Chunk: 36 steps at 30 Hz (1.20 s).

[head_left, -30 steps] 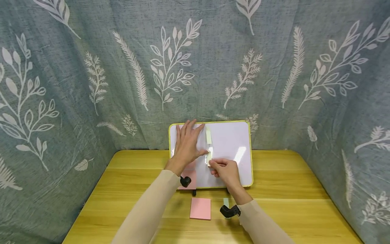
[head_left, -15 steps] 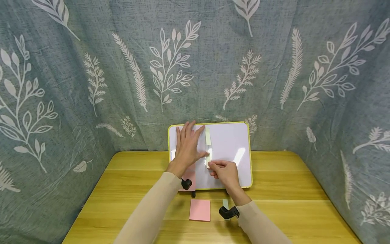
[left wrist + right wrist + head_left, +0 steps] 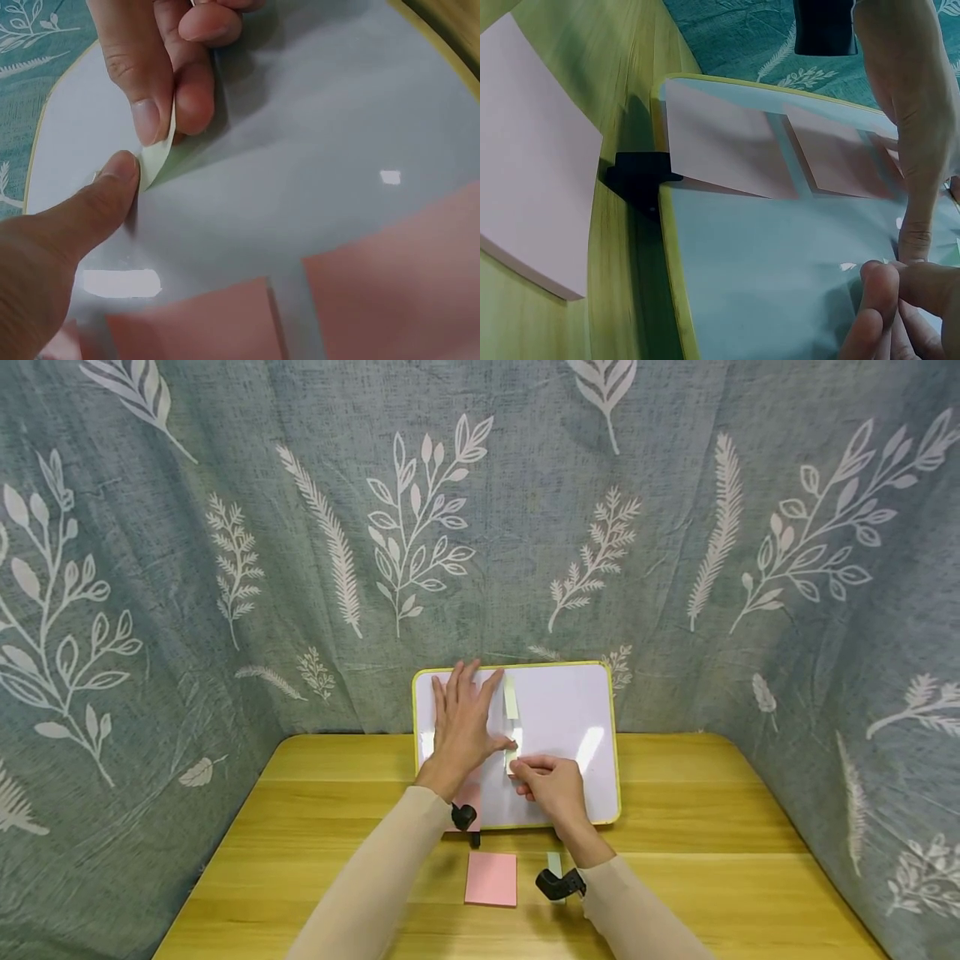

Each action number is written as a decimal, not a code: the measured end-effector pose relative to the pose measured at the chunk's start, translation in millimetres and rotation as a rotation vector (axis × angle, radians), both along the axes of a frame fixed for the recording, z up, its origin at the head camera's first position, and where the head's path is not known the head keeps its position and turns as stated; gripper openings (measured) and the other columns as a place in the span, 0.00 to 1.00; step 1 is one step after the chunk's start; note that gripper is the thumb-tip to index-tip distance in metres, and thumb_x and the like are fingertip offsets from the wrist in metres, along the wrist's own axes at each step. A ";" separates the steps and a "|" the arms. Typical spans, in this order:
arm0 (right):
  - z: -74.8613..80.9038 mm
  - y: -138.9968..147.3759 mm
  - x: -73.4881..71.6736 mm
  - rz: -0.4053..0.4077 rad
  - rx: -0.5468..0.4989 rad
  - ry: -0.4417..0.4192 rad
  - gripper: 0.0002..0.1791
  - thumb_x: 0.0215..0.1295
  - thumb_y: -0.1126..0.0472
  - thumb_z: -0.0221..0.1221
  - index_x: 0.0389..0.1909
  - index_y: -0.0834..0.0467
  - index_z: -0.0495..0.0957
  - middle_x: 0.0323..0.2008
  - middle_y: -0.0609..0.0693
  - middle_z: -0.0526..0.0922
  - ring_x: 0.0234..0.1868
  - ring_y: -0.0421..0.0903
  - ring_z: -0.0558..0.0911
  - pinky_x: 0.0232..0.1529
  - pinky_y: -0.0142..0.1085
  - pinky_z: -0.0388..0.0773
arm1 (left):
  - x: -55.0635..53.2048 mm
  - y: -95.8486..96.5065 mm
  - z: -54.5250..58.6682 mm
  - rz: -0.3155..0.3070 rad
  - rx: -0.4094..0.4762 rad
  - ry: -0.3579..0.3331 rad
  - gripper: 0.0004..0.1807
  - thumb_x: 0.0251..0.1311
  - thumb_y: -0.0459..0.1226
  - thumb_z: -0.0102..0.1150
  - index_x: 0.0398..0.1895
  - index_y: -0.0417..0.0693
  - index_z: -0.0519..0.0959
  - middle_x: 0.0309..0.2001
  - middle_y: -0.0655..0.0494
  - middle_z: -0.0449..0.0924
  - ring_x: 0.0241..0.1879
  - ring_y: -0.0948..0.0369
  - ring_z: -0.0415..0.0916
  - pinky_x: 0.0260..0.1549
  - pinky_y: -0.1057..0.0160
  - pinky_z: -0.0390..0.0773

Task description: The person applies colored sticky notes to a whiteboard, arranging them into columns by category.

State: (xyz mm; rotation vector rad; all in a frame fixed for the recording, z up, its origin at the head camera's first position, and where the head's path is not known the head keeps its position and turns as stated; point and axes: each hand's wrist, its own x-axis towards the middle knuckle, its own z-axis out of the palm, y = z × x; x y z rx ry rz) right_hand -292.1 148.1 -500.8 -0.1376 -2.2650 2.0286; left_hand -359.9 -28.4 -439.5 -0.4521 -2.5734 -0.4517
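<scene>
A whiteboard point(image 3: 566, 714) with a yellow rim leans at the back of the table. My right hand point(image 3: 555, 785) pinches a narrow pale green sticky note point(image 3: 156, 161) between thumb and finger. The note's upper end meets the board while its held end curls away. My left hand point(image 3: 463, 731) is spread over the board's left part, its thumb pressing at the green note's upper end. Above it, a second green sticky note point(image 3: 511, 697) is on the board. Pink sticky notes point(image 3: 724, 142) stand in a column on the left side, partly hidden by my left hand in the head view.
On the wooden table point(image 3: 697, 810), in front of the board, lie a pink sticky note pad point(image 3: 491, 879) and a green strip pad point(image 3: 554, 863), partly covered by the right wrist camera. Black feet point(image 3: 641, 176) support the board. A patterned curtain point(image 3: 480, 527) hangs behind.
The left thumb has slid slightly down on the green note's upper end. The right hand keeps its pinch nearly in place. The head view has shifted a little.
</scene>
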 end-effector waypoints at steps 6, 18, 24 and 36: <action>-0.5 -1.3 0.5 -0.011 0.013 -0.007 0.12 0.79 0.57 0.77 0.50 0.63 0.95 0.39 0.57 0.99 0.25 0.39 0.89 0.31 0.29 0.87 | -0.8 4.8 2.1 0.035 0.001 0.006 0.75 0.43 0.64 0.95 0.95 0.69 0.60 0.95 0.49 0.53 0.97 0.42 0.45 0.94 0.26 0.38; -2.0 -1.8 0.0 -0.017 0.019 -0.005 0.10 0.78 0.59 0.77 0.50 0.62 0.95 0.38 0.57 0.99 0.25 0.39 0.90 0.31 0.29 0.87 | -2.0 10.8 3.6 0.041 0.059 0.026 0.68 0.50 0.61 0.93 0.94 0.68 0.64 0.91 0.47 0.60 0.95 0.40 0.50 0.93 0.25 0.39; -2.0 -1.4 1.5 -0.013 0.020 -0.001 0.10 0.79 0.59 0.77 0.50 0.63 0.95 0.38 0.57 0.99 0.25 0.40 0.91 0.30 0.30 0.87 | -2.6 12.4 4.6 0.053 0.075 0.037 0.63 0.53 0.59 0.92 0.92 0.67 0.67 0.89 0.46 0.63 0.94 0.39 0.53 0.93 0.25 0.41; -3.9 0.7 3.7 -0.011 0.022 0.002 0.10 0.80 0.59 0.76 0.49 0.63 0.96 0.37 0.57 0.99 0.25 0.40 0.91 0.30 0.30 0.86 | -0.9 12.5 3.2 0.057 0.064 0.058 0.58 0.56 0.59 0.89 0.91 0.68 0.69 0.90 0.48 0.63 0.95 0.41 0.52 0.93 0.24 0.43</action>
